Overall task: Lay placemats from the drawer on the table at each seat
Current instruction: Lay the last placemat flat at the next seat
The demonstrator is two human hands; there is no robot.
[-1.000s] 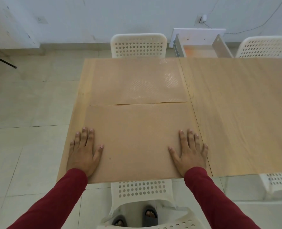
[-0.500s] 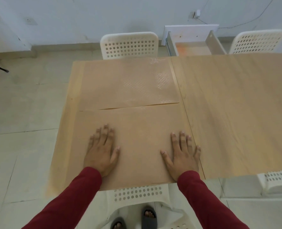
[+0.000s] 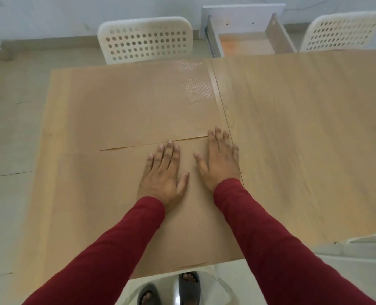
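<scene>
On the table (image 3: 303, 139) I see two placemats: the near placemat (image 3: 107, 205) lies under both my hands, the far placemat (image 3: 127, 106) before the white chair (image 3: 145, 40). My left hand (image 3: 164, 175) presses flat with fingers spread, and my right hand (image 3: 221, 160) does likewise, gripping nothing; the open drawer (image 3: 246, 40) sits beyond

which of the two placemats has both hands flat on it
The near placemat, closest to the person: the left hand and right hand lie flat on it. The far placemat, by the white chair, has at most fingertips at its edge.
</scene>
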